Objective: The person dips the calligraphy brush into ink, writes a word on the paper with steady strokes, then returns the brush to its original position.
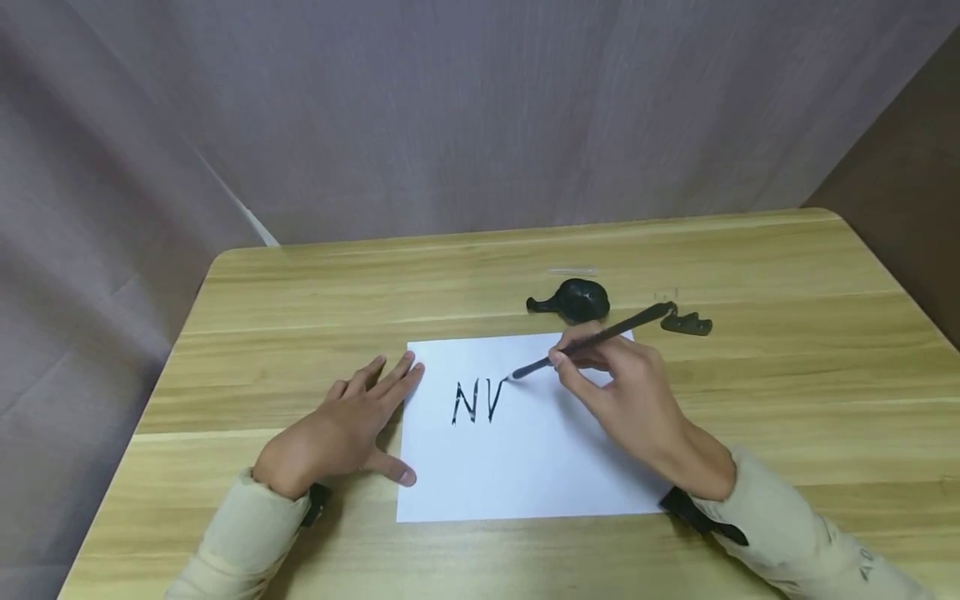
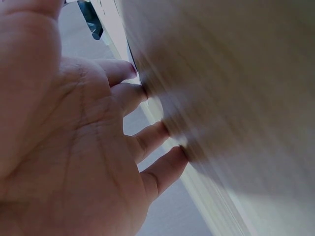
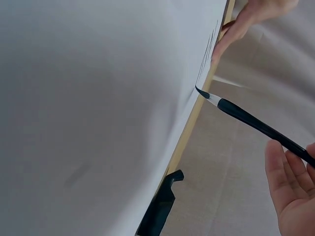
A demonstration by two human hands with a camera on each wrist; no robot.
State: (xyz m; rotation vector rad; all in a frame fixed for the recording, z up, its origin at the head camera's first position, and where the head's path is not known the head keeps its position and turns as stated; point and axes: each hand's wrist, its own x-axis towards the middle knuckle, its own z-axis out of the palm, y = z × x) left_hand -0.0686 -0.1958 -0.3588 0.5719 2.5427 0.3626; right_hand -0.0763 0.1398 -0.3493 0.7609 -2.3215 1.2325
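Note:
My right hand (image 1: 626, 387) pinches a black calligraphy brush (image 1: 592, 343) slantwise, its handle end pointing up and to the right. In the right wrist view the dark, pointed brush tip (image 3: 202, 92) touches the white sheet of paper (image 1: 517, 475). Black strokes on the paper form an N (image 1: 465, 402) and a V-like mark (image 1: 493, 400), whose upper right end meets the tip. With fingers spread, my left hand (image 1: 341, 437) rests at the sheet's left edge. Its fingertips (image 2: 179, 153) press down on the paper's margin and the wood.
A black gourd-shaped ink dish (image 1: 581, 300) sits just behind the paper. To its right lies a black notched brush rest (image 1: 688, 323), and a thin clear strip (image 1: 572, 272) is behind the dish. Grey curtain (image 1: 480, 117) hangs beyond the wooden table (image 1: 300, 292).

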